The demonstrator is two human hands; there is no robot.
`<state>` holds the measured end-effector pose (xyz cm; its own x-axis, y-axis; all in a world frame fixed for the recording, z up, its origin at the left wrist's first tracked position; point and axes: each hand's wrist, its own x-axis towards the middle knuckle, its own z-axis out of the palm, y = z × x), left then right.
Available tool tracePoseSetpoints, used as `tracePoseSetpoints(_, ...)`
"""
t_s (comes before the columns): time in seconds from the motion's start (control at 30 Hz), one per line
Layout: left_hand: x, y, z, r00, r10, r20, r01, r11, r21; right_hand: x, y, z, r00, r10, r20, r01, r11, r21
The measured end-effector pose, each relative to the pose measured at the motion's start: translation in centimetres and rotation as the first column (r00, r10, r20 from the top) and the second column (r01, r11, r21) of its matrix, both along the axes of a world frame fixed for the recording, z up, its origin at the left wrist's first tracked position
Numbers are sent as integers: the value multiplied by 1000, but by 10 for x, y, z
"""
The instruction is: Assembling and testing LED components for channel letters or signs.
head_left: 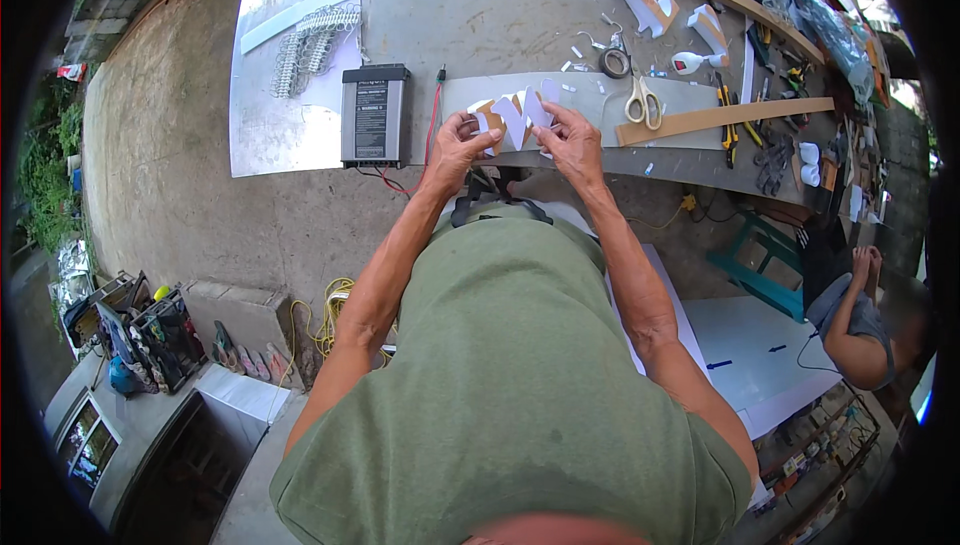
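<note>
At the table's near edge I hold up a small zigzag sign letter (pixel 515 121), with a white face and brown-and-white side walls. My left hand (pixel 458 148) pinches its left end between thumb and fingers. At the other end, my right hand (pixel 573 149) is closed on the white part, thumb toward me. Left of my hands stands a grey and black power supply box (pixel 374 115). A red lead (pixel 437 110) runs down beside it. White-handled scissors (pixel 642 105) and a roll of black tape (pixel 615 63) lie to the right.
A long brown strip (pixel 735 120), pliers (pixel 730 135) and a white bottle (pixel 688 63) lie on the right. Other sign letters (pixel 645 5) sit farther back. Strings of small modules (pixel 312 48) lie at the left. Beyond a green stool (pixel 765 260), another person (pixel 857 330) sits at right.
</note>
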<state>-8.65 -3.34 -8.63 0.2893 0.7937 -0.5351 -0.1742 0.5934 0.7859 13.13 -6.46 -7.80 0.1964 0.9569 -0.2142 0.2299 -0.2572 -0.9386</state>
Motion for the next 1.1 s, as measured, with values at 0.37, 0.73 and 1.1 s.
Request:
tracePoseSetpoints(0.37, 31, 23, -3, 999, 35, 20, -36, 999, 40, 20, 28, -14, 989, 81, 124, -94, 990, 106)
tracePoseSetpoints(0.73, 18, 47, 2, 955, 274, 109, -279, 960, 32, 63, 61, -14, 981, 40, -190, -43, 999, -13)
tracePoseSetpoints(1.1, 12, 49, -7, 901, 335, 277, -300, 941, -159, 63, 70, -33, 766, 271, 582, -410, 904, 120)
